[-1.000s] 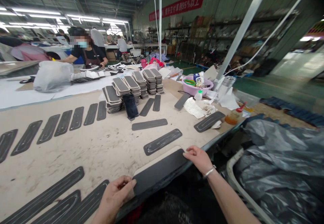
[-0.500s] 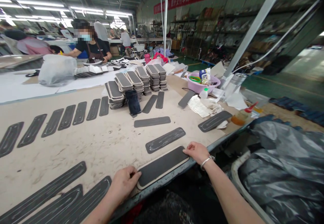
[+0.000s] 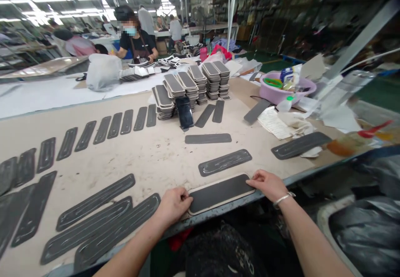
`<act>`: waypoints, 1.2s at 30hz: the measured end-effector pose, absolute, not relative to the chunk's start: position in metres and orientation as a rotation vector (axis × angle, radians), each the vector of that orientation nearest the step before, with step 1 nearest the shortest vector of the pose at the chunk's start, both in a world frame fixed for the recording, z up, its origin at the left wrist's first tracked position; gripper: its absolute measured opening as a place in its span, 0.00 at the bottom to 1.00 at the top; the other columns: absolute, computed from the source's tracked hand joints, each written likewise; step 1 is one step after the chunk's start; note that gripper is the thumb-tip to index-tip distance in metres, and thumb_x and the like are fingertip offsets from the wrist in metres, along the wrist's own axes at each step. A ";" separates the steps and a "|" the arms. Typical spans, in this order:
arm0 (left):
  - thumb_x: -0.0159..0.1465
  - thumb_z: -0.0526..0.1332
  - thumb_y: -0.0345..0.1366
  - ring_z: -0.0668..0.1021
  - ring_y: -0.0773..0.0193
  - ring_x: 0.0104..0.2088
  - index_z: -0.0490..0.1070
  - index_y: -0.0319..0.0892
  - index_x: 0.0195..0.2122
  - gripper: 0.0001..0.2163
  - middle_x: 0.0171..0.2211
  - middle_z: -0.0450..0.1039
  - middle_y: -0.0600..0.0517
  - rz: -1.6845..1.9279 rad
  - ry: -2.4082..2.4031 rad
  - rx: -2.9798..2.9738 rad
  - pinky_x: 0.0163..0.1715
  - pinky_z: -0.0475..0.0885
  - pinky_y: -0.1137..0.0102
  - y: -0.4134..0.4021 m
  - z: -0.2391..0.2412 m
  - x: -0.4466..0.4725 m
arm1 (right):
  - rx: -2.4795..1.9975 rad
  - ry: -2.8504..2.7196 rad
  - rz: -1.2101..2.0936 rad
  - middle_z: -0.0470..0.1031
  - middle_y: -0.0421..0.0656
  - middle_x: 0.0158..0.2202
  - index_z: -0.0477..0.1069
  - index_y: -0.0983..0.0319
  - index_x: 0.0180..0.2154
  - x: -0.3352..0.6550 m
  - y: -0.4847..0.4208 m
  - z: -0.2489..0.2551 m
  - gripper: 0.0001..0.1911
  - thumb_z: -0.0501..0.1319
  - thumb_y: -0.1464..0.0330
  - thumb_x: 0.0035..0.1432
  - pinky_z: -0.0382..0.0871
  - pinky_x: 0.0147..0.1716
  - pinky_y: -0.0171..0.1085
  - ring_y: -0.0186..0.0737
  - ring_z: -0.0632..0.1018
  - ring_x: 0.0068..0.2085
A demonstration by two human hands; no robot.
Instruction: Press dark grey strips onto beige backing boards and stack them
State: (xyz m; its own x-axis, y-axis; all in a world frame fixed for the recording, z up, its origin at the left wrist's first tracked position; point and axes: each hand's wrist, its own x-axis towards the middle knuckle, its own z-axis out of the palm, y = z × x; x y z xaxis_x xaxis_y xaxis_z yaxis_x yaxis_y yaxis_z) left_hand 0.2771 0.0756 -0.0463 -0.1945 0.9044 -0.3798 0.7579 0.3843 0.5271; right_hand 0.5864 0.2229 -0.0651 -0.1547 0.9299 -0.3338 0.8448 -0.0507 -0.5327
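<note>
A long dark grey panel with rounded corners and a pale border [image 3: 220, 193] lies flat along the table's near edge. My left hand [image 3: 175, 204] has its fingers closed at the panel's left end. The right end is pinched between thumb and fingers of my right hand [image 3: 267, 184], with a bracelet on that wrist. Just beyond the panel is a grey strip with shiny lines [image 3: 225, 162], and a plainer strip [image 3: 208, 138] lies behind it. Several long strips with similar shiny lines [image 3: 120, 231] are spread to the left of my left hand.
Stacks of pale-edged grey panels [image 3: 188, 81] stand at the back, a dark phone [image 3: 184, 113] leaning against them. A purple basin [image 3: 283, 96] holds supplies. Right of me lies a bottle with a red nozzle [image 3: 345, 143]. Across the table works a person in a mask [image 3: 137, 43].
The view has swung left, so the table's contents appear farther right and more strips show at left. Both hands stay at the ends of the bordered panel.
</note>
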 end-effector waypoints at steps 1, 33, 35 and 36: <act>0.55 0.59 0.35 0.68 0.68 0.22 0.69 0.41 0.22 0.06 0.17 0.64 0.57 0.308 1.996 1.416 0.24 0.57 0.75 0.075 -0.046 0.277 | -1.947 -2.078 0.998 0.74 0.36 0.21 0.68 0.57 0.24 0.587 0.223 -0.066 0.14 0.64 0.54 0.43 0.61 0.26 0.35 0.38 0.74 0.26; 0.62 0.58 0.36 0.76 0.66 0.33 0.77 0.42 0.38 0.09 0.35 0.72 0.48 0.848 1.975 1.877 0.36 0.73 0.73 0.045 -0.073 0.270 | -1.915 -2.089 1.000 0.75 0.39 0.23 0.69 0.57 0.27 0.594 0.223 -0.079 0.20 0.62 0.48 0.41 0.62 0.28 0.38 0.42 0.75 0.28; 0.62 0.58 0.36 0.76 0.66 0.33 0.78 0.43 0.37 0.09 0.34 0.72 0.49 0.842 1.985 1.853 0.36 0.73 0.73 0.045 -0.073 0.270 | -1.900 -2.097 1.004 0.74 0.38 0.22 0.69 0.57 0.26 0.594 0.223 -0.079 0.19 0.62 0.48 0.41 0.62 0.27 0.38 0.41 0.74 0.27; 0.62 0.58 0.36 0.76 0.66 0.33 0.78 0.43 0.37 0.09 0.34 0.72 0.49 0.837 1.993 1.845 0.35 0.73 0.73 0.045 -0.074 0.270 | -1.897 -2.100 1.006 0.74 0.38 0.22 0.69 0.57 0.26 0.593 0.223 -0.079 0.19 0.62 0.48 0.41 0.62 0.27 0.38 0.41 0.74 0.26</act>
